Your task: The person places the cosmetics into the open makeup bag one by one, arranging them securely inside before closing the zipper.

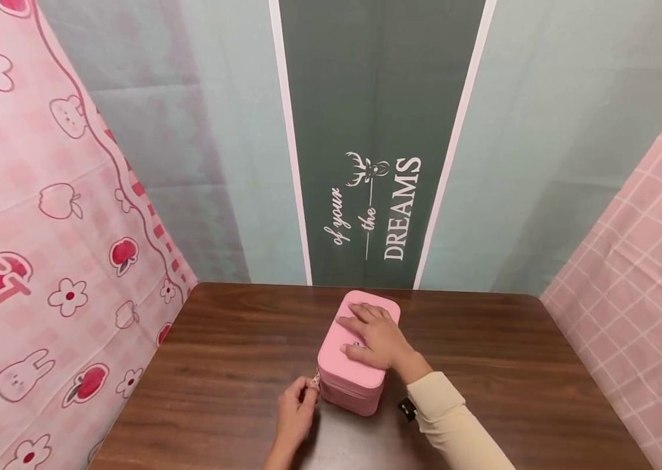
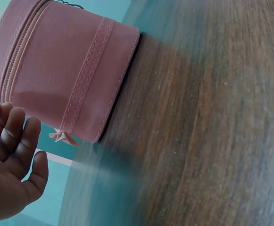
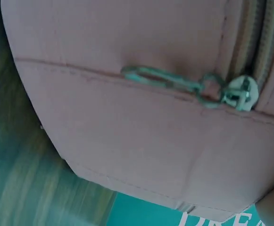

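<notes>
A pink zippered case [image 1: 350,339] stands upright on the table, its lid closed. My right hand [image 1: 375,336] lies on the lid with its fingers spread, partly covering a small metal emblem [image 1: 358,344]. At the near left corner my left hand [image 1: 297,411] pinches a zipper pull [image 1: 315,380], mostly hidden by the fingertips. In the left wrist view the curled left hand [image 2: 12,155] is right at the zipper [image 2: 21,47], below the lid. The right wrist view shows another metal zipper pull [image 3: 162,77] hanging loose from its slider [image 3: 243,93] on the case's side.
The case stands on a brown wood-grain table [image 1: 237,346]. Behind it hangs a green and grey-blue curtain [image 1: 366,98] with white lettering. Pink patterned cloths hang at the left [image 1: 61,215] and right [image 1: 642,261]. A small black device [image 1: 407,410] is at the right wrist.
</notes>
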The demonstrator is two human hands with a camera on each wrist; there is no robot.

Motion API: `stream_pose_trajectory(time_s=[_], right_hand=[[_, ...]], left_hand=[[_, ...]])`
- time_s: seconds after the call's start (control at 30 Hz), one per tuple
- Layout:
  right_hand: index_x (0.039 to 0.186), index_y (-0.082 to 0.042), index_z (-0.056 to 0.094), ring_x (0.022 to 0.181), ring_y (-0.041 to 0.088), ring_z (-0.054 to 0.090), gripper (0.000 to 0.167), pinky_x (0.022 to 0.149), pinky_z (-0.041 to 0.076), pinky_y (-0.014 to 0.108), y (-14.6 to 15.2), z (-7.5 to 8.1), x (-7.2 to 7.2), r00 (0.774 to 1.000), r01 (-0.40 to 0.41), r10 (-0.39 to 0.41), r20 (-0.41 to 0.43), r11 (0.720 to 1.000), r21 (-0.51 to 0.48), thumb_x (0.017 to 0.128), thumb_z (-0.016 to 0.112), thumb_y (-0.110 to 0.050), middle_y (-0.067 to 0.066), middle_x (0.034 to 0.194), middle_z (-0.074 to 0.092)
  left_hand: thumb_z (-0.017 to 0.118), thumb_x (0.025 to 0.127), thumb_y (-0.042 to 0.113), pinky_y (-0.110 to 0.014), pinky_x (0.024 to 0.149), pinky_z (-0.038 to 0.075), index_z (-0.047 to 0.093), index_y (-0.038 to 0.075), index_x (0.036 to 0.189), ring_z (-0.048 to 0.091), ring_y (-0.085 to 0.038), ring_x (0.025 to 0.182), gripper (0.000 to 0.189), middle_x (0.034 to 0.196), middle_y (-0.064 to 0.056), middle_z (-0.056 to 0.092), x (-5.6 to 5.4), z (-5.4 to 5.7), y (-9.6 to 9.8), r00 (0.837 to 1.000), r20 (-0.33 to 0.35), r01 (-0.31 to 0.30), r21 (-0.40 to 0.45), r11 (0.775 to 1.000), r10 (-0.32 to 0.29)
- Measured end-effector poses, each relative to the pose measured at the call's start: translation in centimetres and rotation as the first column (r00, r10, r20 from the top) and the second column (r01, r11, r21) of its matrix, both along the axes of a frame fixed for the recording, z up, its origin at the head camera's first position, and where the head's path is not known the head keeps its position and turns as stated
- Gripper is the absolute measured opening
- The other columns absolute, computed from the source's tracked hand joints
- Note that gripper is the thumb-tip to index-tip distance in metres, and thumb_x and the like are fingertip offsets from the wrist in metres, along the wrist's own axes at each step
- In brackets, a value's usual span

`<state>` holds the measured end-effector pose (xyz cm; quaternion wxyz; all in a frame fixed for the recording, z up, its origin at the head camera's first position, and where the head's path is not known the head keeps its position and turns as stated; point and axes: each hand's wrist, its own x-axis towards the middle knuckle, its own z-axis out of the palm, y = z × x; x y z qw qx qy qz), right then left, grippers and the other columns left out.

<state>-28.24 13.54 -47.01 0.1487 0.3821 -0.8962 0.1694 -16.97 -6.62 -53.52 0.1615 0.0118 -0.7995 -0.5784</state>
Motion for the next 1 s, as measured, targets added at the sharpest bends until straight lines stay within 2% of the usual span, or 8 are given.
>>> stream_pose_trajectory(time_s=[0.17, 0.3, 0.4, 0.53, 0.6, 0.7, 0.87, 1.0], right_hand=[[0.126, -0.021, 0.059, 0.123, 0.032, 0.039, 0.052, 0.096, 0.029, 0.052, 0.0, -0.3, 0.8, 0.994, 0.11, -0.109, 0.02, 0.994, -0.03, 0.082, 0.056, -0.047, 0.014, 0.135, 0.046], [0.124, -0.019, 0.061, 0.122, 0.033, 0.041, 0.053, 0.098, 0.028, 0.051, -0.4, -0.4, 1.6, 0.968, 0.25, -0.248, 0.036, 0.967, -0.045, 0.08, 0.057, -0.049, 0.014, 0.133, 0.048], [0.123, -0.016, 0.062, 0.118, 0.034, 0.042, 0.056, 0.097, 0.029, 0.05, -1.2, -0.4, 2.4, 0.93, 0.366, -0.363, 0.049, 0.927, -0.077, 0.079, 0.059, -0.051, 0.015, 0.13, 0.05], [0.122, -0.009, 0.061, 0.116, 0.036, 0.041, 0.062, 0.098, 0.028, 0.05, -2.4, -0.4, 3.5, 0.854, 0.52, -0.514, 0.077, 0.847, -0.11, 0.077, 0.059, -0.051, 0.018, 0.128, 0.049], [0.122, -0.004, 0.059, 0.115, 0.038, 0.041, 0.065, 0.098, 0.027, 0.05, -3.0, -0.4, 3.9, 0.816, 0.578, -0.572, 0.084, 0.806, -0.126, 0.077, 0.059, -0.051, 0.021, 0.127, 0.049], [0.119, 0.002, 0.059, 0.111, 0.042, 0.041, 0.066, 0.095, 0.027, 0.052, -3.6, -0.2, 4.3, 0.778, 0.627, -0.623, 0.081, 0.76, -0.17, 0.077, 0.06, -0.049, 0.025, 0.124, 0.048], [0.117, 0.005, 0.059, 0.111, 0.043, 0.04, 0.066, 0.095, 0.027, 0.053, -3.8, -0.1, 4.5, 0.756, 0.652, -0.648, 0.092, 0.733, -0.193, 0.077, 0.06, -0.047, 0.027, 0.122, 0.048], [0.119, 0.005, 0.058, 0.112, 0.043, 0.039, 0.066, 0.096, 0.026, 0.053, -3.9, -0.3, 4.6, 0.759, 0.651, -0.642, 0.111, 0.737, -0.185, 0.078, 0.06, -0.047, 0.027, 0.124, 0.048]], left_hand=[[0.059, 0.079, 0.001, -0.021, 0.046, 0.035, 0.059, 0.012, 0.067, 0.04, -0.002, 0.05, 0.016, 0.057, 0.012, 0.047, -0.3, -0.1, 0.2, 0.999, -0.049, -0.006, -0.023, 1.0, 0.005], [0.058, 0.079, -0.001, -0.021, 0.045, 0.035, 0.059, 0.009, 0.066, 0.04, -0.002, 0.049, 0.016, 0.055, 0.013, 0.046, -0.8, -0.1, 0.2, 0.996, -0.094, -0.011, -0.037, 0.999, 0.008], [0.058, 0.079, 0.0, -0.021, 0.043, 0.033, 0.057, 0.011, 0.064, 0.039, -0.001, 0.047, 0.019, 0.054, 0.014, 0.044, -1.1, 0.0, 0.1, 0.995, -0.095, -0.029, -0.044, 0.999, 0.025], [0.06, 0.079, 0.002, -0.021, 0.044, 0.034, 0.056, 0.015, 0.064, 0.039, -0.002, 0.047, 0.02, 0.054, 0.014, 0.043, -1.3, 0.2, -0.2, 0.995, -0.088, -0.042, -0.051, 0.998, 0.038], [0.06, 0.079, 0.003, -0.022, 0.045, 0.035, 0.057, 0.015, 0.064, 0.04, -0.002, 0.048, 0.02, 0.054, 0.014, 0.043, -1.3, 0.3, -0.3, 0.995, -0.088, -0.044, -0.057, 0.997, 0.039], [0.06, 0.078, 0.002, -0.021, 0.045, 0.036, 0.057, 0.016, 0.064, 0.041, -0.002, 0.049, 0.021, 0.055, 0.015, 0.044, -1.2, 0.3, -0.3, 0.994, -0.102, -0.04, -0.071, 0.997, 0.033], [0.06, 0.076, 0.0, -0.02, 0.045, 0.034, 0.056, 0.017, 0.063, 0.041, -0.001, 0.049, 0.022, 0.055, 0.014, 0.046, -0.7, 0.2, -0.2, 0.996, -0.088, -0.008, -0.057, 0.998, 0.003], [0.06, 0.077, 0.0, -0.02, 0.045, 0.034, 0.056, 0.017, 0.063, 0.04, -0.001, 0.049, 0.022, 0.055, 0.013, 0.045, -0.3, 0.2, -0.1, 0.998, -0.062, -0.007, -0.044, 0.999, 0.005]])
